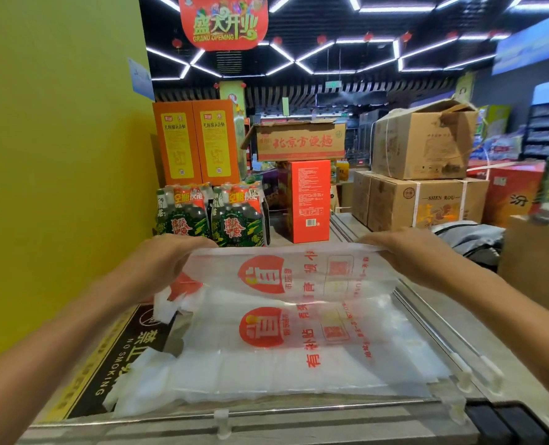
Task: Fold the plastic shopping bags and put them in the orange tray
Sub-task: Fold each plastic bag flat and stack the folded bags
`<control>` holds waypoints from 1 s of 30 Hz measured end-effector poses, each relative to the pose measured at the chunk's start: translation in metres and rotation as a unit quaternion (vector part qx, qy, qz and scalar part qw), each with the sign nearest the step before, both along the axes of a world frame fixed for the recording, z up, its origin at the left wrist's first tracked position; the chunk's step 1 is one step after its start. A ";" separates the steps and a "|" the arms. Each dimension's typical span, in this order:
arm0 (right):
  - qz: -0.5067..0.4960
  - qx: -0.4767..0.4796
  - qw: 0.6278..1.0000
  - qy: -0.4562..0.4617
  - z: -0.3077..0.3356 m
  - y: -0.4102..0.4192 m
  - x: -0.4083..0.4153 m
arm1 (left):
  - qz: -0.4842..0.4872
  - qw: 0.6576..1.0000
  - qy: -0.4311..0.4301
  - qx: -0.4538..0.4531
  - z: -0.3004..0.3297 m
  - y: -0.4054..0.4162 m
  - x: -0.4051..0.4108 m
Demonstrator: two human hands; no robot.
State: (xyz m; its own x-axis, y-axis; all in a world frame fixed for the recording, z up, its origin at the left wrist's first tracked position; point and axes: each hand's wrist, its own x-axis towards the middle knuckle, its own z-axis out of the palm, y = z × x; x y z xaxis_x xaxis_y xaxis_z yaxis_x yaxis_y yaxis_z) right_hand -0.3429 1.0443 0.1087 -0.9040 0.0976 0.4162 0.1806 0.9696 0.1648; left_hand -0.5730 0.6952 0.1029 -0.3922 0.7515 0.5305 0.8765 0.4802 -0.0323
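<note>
Left hand [167, 255]: raised above the tabletop, its grip closed on the left end of the top bag, fingers curled over the far edge.
Right hand [404, 252]: raised at the same height, its grip pinching the right end of the same far edge, fingers curled over the plastic.
Top bag [286, 274]: translucent white plastic shopping bag with a red round logo and red lettering, stretched between both hands; its far edge is lifted, its near part hangs down to the stack.
Handles [167, 305]: the lifted bag's white handle loops hang below the left hand.
Stack of bags [298, 358]: more bags of the same print lying flat on the tabletop, in the near middle, directly under the lifted one.
Tabletop [459, 332]: grey metal checkout surface with a clear rail along its right and near edges.
No-smoking sign [112, 364]: black and yellow, flat on the near left, partly under the stack.
Bottle packs [212, 220]: two green shrink-wrapped packs on the far left, beside the yellow wall [57, 155].
Red box [310, 200]: upright, far middle.
Cardboard boxes [421, 175]: stacked on the far right.
Orange tray: cannot tell where it is.
</note>
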 end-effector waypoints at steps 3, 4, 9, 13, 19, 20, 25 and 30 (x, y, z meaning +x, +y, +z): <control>0.006 -0.003 1.000 0.029 0.020 -0.008 0.016 | -0.042 0.998 0.020 0.034 0.018 -0.013 0.001; 0.009 -0.004 0.999 0.041 0.027 -0.011 0.022 | -0.049 0.998 0.031 0.040 0.025 -0.017 0.002; 0.021 0.000 0.996 0.085 0.058 -0.022 0.047 | -0.044 0.993 0.093 0.061 0.061 -0.042 0.015; 0.040 0.017 0.991 0.124 0.073 -0.020 0.055 | -0.050 0.990 0.111 0.074 0.079 -0.048 0.023; 0.017 -0.013 0.997 0.078 0.055 0.000 0.025 | -0.020 0.996 0.069 0.048 0.065 -0.030 -0.011; 0.006 -0.023 0.998 0.059 0.047 0.003 0.016 | -0.005 0.998 0.049 0.041 0.057 -0.024 -0.015; 0.009 -0.092 0.996 0.001 -0.010 0.017 -0.027 | 0.015 0.997 -0.080 0.014 0.002 0.004 -0.035; -0.002 -0.102 0.994 -0.037 -0.086 0.047 -0.066 | 0.033 0.994 -0.099 -0.045 -0.066 0.024 -0.064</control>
State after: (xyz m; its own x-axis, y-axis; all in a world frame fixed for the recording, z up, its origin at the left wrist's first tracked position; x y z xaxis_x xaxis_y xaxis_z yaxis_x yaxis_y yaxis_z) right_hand -0.4090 1.0913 0.0229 -0.9307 0.1777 0.3196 0.1801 0.9834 -0.0223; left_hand -0.6374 0.7189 0.0365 -0.5314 0.7623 0.3696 0.8372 0.5391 0.0917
